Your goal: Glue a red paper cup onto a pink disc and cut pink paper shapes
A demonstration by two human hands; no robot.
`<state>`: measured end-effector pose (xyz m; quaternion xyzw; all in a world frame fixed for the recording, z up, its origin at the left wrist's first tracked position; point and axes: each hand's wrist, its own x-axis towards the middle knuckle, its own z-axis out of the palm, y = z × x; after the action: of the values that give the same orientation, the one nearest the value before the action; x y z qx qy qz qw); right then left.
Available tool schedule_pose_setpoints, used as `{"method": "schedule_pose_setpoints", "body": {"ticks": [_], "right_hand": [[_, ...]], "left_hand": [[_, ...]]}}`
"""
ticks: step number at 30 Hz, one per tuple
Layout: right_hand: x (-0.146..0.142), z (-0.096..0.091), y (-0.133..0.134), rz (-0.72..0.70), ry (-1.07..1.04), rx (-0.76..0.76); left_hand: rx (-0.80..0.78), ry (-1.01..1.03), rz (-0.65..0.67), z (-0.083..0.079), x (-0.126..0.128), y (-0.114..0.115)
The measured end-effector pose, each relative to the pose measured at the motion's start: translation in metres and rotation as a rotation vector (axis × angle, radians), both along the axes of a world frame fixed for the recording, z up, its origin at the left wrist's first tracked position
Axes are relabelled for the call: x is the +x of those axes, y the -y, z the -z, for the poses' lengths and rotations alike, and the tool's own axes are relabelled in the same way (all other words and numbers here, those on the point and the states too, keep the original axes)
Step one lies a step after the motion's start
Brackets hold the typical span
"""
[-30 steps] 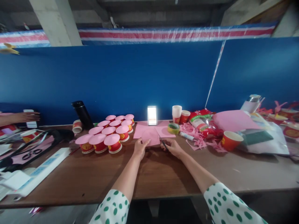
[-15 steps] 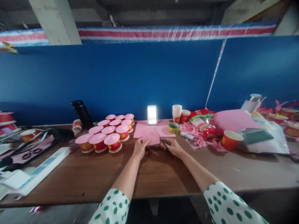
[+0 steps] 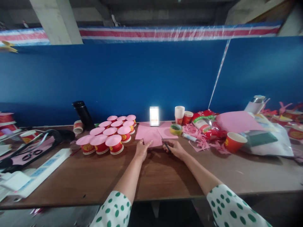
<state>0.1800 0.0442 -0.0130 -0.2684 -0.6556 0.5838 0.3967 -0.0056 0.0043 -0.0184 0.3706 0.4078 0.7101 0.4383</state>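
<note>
My left hand (image 3: 141, 150) pinches the near left edge of a pink sheet of paper (image 3: 156, 141), thumb on top. A round shape (image 3: 151, 135) shows on that sheet; whether it is drawn or a separate disc I cannot tell. In my right hand (image 3: 176, 149) is what looks like a pair of dark scissors (image 3: 167, 147), the fingers closed round the handles. Their tip points up and left at the sheet's right edge. More pink paper (image 3: 141, 129) lies flat just behind.
To the left stand several red paper cups (image 3: 114, 147) topped with pink discs, a black flask (image 3: 83, 116) and a white power strip (image 3: 44, 173). Rightward are a tape roll (image 3: 175, 129), pink paper shreds (image 3: 201, 142), a red package (image 3: 205, 124) and a red cup (image 3: 234, 142). A blue partition (image 3: 142, 78) rises behind.
</note>
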Motion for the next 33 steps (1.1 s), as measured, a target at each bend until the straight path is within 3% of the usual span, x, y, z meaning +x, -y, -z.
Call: {"method": "schedule_pose_setpoints", "body": {"ticks": [33], "right_hand": [[0.0007, -0.0057, 0.004, 0.019, 0.029, -0.014]], "left_hand": [[0.007, 0.002, 0.005, 0.0031, -0.0036, -0.0003]]}}
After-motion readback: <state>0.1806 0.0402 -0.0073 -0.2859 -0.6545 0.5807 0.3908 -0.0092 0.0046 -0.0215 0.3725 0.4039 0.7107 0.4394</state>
